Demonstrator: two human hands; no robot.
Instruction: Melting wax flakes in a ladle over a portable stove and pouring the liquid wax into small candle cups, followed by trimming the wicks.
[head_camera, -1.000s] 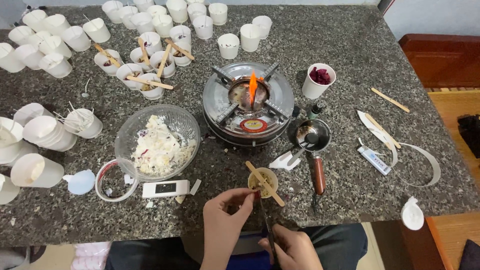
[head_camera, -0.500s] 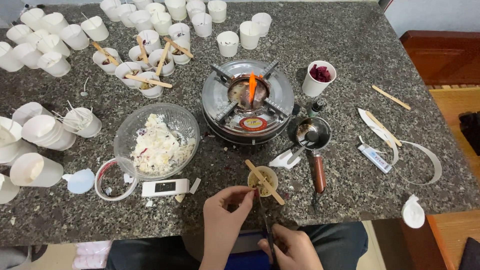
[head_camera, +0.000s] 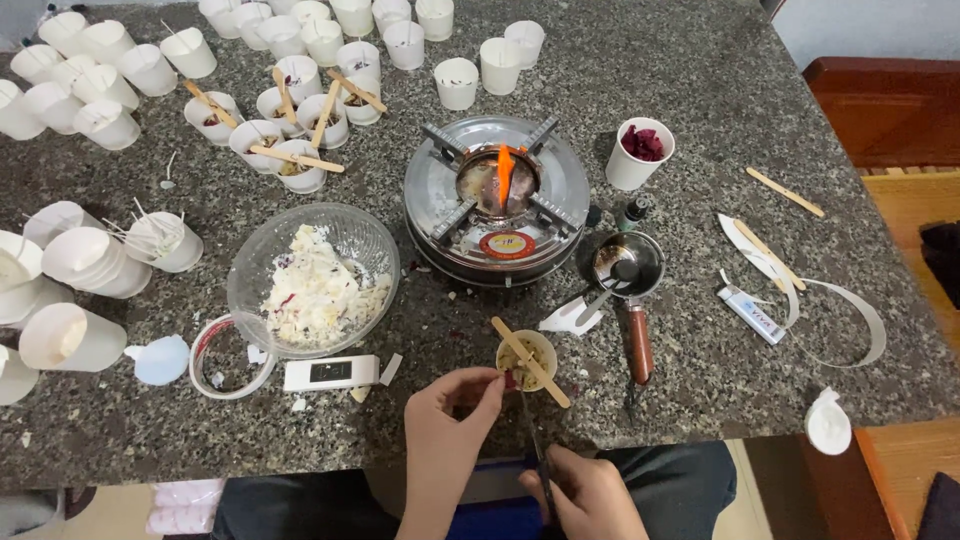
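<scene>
A small white cup (head_camera: 527, 362) stands near the front edge of the granite table, with a flat wooden stick (head_camera: 530, 348) lying across its rim. My left hand (head_camera: 452, 412) pinches at the cup's left rim with thumb and fingers. My right hand (head_camera: 585, 492), below the table edge, grips a thin dark tool (head_camera: 532, 432) whose tip reaches up to the cup. What the tool is exactly, I cannot tell.
A round metal burner (head_camera: 497, 196) with an orange flame sits mid-table. Right of it are a small ladle pot (head_camera: 627, 265) and a cup of dark red petals (head_camera: 640, 152). A glass bowl of wax flakes (head_camera: 312, 276) and many white cups (head_camera: 290, 110) fill the left and back.
</scene>
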